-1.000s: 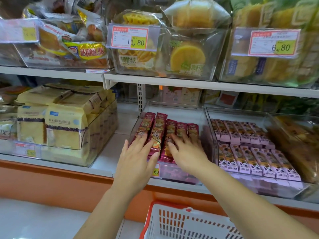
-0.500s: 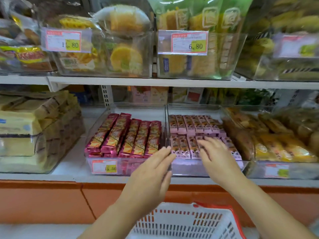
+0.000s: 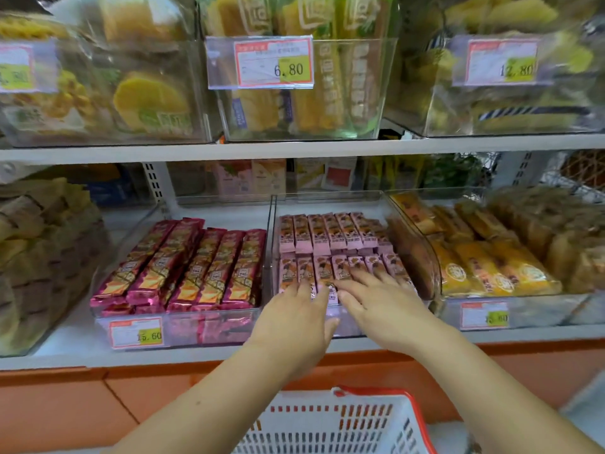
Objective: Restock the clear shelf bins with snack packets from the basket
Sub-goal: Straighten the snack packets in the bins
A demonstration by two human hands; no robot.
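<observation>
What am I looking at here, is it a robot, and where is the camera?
No robot: these are a person's two bare hands, filmed by one camera worn on the head, looking forward and down. The left hand and right hand lie flat, fingers straight, on pale pink snack packets in the middle clear bin on a shop shelf. Neither has a grip on anything. Magenta bar packets fill the bin to its left. A white basket with a red rim shows below.

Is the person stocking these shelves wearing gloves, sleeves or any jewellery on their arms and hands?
No. The left hand and right hand are bare, with no gloves or rings showing. Both forearms are uncovered down to the picture's lower edge, with no sleeve, watch or bracelet in view.
</observation>
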